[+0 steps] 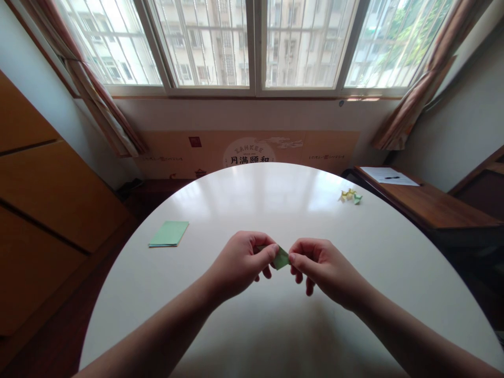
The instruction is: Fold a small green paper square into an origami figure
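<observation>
A small folded piece of green paper (281, 259) is held above the white table between both hands. My left hand (246, 257) pinches its left side with thumb and forefinger, covering part of it. At its right corner, the thumb and forefinger of my right hand (321, 262) are closed on the paper, with the other fingers curled below. To the left on the table lies a stack of square green paper (169, 233). Several small folded paper figures (349, 195), yellow and green, stand together near the far right edge.
The round white table (252, 210) fills the space before me. A brown wooden desk (437, 202) on the right bears a white sheet (389, 176) with a dark pen-like object. Behind the table is a printed cardboard panel (323, 144) beneath the windows.
</observation>
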A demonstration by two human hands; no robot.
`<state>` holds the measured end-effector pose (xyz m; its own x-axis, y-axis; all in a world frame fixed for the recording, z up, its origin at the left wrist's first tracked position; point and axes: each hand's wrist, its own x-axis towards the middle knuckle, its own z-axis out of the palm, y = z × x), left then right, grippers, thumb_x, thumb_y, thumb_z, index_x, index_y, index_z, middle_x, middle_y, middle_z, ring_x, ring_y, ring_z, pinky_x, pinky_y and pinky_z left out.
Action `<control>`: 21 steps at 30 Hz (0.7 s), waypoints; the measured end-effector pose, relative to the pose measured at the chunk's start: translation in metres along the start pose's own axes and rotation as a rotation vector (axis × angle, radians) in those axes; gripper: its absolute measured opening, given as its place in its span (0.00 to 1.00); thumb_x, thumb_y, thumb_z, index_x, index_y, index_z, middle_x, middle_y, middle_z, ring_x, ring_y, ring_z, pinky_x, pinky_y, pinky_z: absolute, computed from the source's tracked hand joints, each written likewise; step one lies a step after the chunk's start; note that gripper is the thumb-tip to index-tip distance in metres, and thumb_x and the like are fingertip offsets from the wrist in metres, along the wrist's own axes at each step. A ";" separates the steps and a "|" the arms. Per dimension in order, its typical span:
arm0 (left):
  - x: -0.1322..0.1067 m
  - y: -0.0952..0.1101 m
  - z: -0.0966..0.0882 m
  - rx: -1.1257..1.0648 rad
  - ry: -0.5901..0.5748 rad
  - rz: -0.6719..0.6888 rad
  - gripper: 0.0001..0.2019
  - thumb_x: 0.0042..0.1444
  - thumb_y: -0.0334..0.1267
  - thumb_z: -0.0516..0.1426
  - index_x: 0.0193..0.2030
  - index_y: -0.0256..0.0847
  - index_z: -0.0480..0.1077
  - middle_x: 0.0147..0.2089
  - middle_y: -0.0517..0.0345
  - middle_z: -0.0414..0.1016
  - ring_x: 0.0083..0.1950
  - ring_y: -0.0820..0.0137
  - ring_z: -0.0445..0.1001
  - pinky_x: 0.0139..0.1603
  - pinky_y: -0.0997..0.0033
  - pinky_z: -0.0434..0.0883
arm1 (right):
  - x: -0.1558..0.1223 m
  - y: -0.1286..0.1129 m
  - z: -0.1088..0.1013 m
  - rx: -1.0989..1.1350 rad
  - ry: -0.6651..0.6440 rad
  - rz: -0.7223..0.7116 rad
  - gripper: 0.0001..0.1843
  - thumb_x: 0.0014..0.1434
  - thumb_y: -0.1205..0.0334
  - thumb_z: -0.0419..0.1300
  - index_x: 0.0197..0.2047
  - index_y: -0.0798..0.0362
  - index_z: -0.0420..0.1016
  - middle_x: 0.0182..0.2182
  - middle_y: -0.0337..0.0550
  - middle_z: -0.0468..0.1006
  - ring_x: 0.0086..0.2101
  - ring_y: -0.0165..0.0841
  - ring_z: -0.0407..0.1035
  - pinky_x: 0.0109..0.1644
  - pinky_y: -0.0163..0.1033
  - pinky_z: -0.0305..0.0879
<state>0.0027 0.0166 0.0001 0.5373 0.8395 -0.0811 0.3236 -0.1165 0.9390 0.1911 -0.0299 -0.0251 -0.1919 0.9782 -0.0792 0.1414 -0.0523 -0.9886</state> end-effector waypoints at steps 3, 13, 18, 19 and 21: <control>0.002 0.001 -0.003 -0.006 0.021 0.002 0.10 0.59 0.37 0.56 0.31 0.34 0.74 0.23 0.59 0.73 0.23 0.73 0.73 0.18 0.80 0.66 | 0.000 -0.001 -0.001 -0.016 0.019 0.007 0.09 0.58 0.60 0.59 0.28 0.55 0.72 0.22 0.38 0.73 0.23 0.30 0.68 0.19 0.30 0.66; 0.001 0.003 -0.003 -0.002 0.050 -0.004 0.10 0.58 0.37 0.56 0.30 0.34 0.75 0.21 0.59 0.73 0.22 0.74 0.71 0.18 0.80 0.66 | 0.002 -0.001 -0.001 0.060 0.101 -0.052 0.13 0.62 0.55 0.55 0.32 0.54 0.73 0.25 0.38 0.71 0.23 0.30 0.68 0.18 0.31 0.65; 0.000 0.005 -0.003 0.012 0.043 -0.003 0.10 0.58 0.37 0.57 0.29 0.34 0.75 0.22 0.58 0.74 0.23 0.73 0.72 0.18 0.80 0.66 | -0.001 0.000 0.002 -0.044 0.047 -0.087 0.11 0.61 0.55 0.61 0.37 0.55 0.76 0.27 0.40 0.74 0.25 0.31 0.69 0.19 0.31 0.66; 0.000 0.005 -0.003 0.019 0.045 -0.003 0.10 0.58 0.37 0.57 0.29 0.34 0.75 0.22 0.58 0.74 0.23 0.73 0.73 0.19 0.80 0.66 | -0.002 0.000 0.002 -0.052 0.044 -0.081 0.10 0.60 0.56 0.61 0.36 0.55 0.76 0.27 0.41 0.74 0.25 0.31 0.69 0.19 0.31 0.66; -0.001 0.004 -0.003 0.029 0.048 0.000 0.10 0.58 0.37 0.57 0.30 0.34 0.76 0.22 0.58 0.74 0.23 0.73 0.73 0.19 0.80 0.66 | -0.001 -0.001 0.003 -0.032 0.038 -0.064 0.09 0.60 0.58 0.61 0.34 0.56 0.76 0.26 0.41 0.74 0.25 0.31 0.69 0.19 0.31 0.66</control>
<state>0.0013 0.0171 0.0052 0.4993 0.8641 -0.0639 0.3462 -0.1313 0.9289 0.1886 -0.0319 -0.0247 -0.1644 0.9863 -0.0109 0.1611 0.0159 -0.9868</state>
